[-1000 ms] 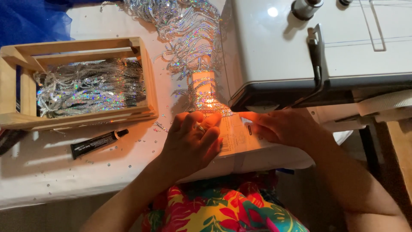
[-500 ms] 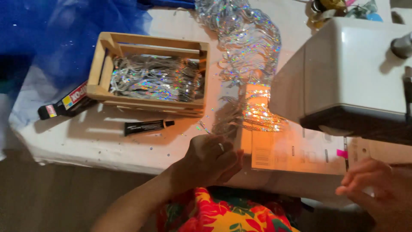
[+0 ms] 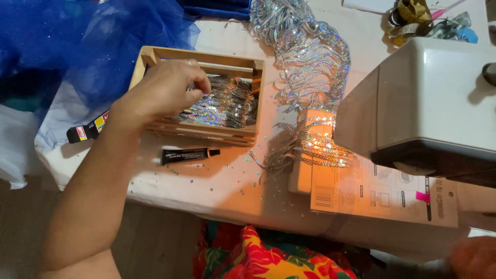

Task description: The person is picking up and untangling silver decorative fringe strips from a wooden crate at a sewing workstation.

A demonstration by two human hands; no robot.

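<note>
My left hand (image 3: pixel 165 90) reaches into a small wooden crate (image 3: pixel 206 132) on the white table, fingers curled down on the silvery holographic sequin strips (image 3: pixel 227 103) inside it. Whether it grips a strip I cannot tell. A long silver sequin fringe (image 3: pixel 310 67) runs from the table's back down to the lit bed under the white sewing machine (image 3: pixel 434 98). My right hand (image 3: pixel 473 256) shows only as a blurred patch at the bottom right corner, away from the machine.
A small black glue tube (image 3: pixel 188 155) lies in front of the crate; another black tube (image 3: pixel 88 129) sits at its left. Blue tulle (image 3: pixel 77 46) is piled at the back left. A printed card (image 3: pixel 382 196) lies under the machine. Ribbon spools (image 3: pixel 413 20) are at the back right.
My left hand left the fringe by the machine and moved left into the crate. My right hand dropped further toward the bottom right corner. The view has shifted left.
</note>
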